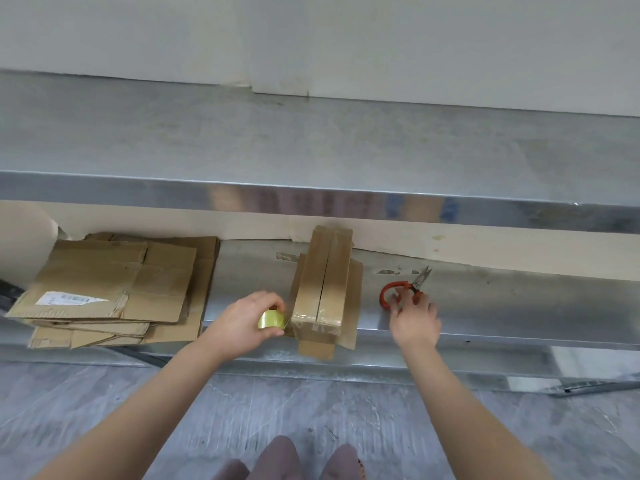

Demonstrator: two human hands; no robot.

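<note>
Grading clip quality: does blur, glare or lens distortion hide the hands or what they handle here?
Head view: motion smears the right hand by the red scissors, so its grip is unclear. Head view: the left hand and its tape roll are sharp. Head view: reflections streak the upper shelf edge, and the wide lens bows the shelf lines.

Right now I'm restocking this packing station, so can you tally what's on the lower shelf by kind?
tape roll: 1
scissors: 1
taped carton: 1
pile of flattened cardboard: 1 (sheets overlap too much to count)
Total: 4
</note>
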